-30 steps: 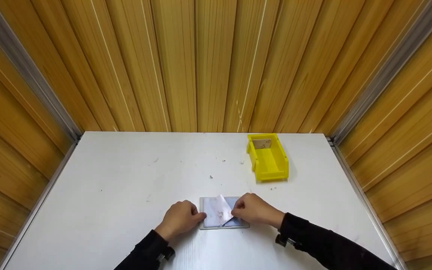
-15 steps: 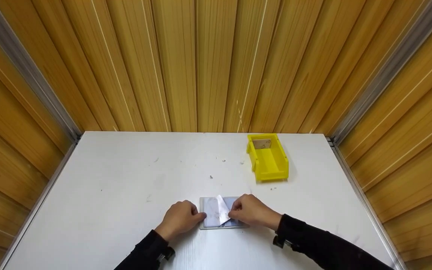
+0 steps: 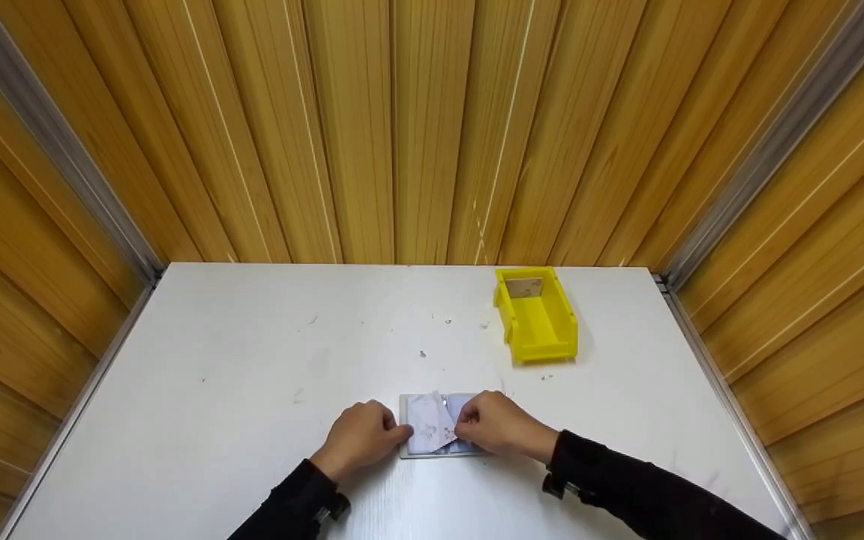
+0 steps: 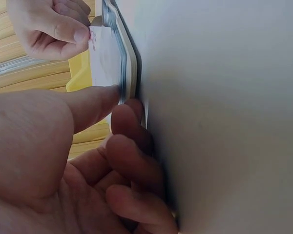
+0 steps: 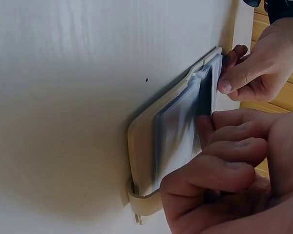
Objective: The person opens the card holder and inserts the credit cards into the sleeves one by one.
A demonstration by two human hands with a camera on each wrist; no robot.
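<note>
A card holder (image 5: 142, 146) with a cream cover, clear plastic sleeves (image 5: 178, 119) and a strap (image 5: 145, 204) lies opened flat on the white table. My left hand (image 3: 361, 436) grips its left edge, thumb on top and index finger at the rim beneath, as the left wrist view shows. From the right, my right hand (image 3: 505, 424) pinches the corner of a thin white card (image 3: 439, 433) with reddish print. That card slants over the middle of the holder, its right side lifted. Whether part of it sits inside a sleeve, I cannot tell.
A yellow bin (image 3: 544, 349) stands at the back right of the table (image 3: 252, 337), with a beige card-like piece (image 3: 523, 287) against its far inner wall. Wood-patterned panels (image 3: 424, 135) enclose the back and both sides.
My right hand has shifted slightly left with the card, whose tilt has changed so its printed face shows more now. The left hand and the holder have stayed put.
</note>
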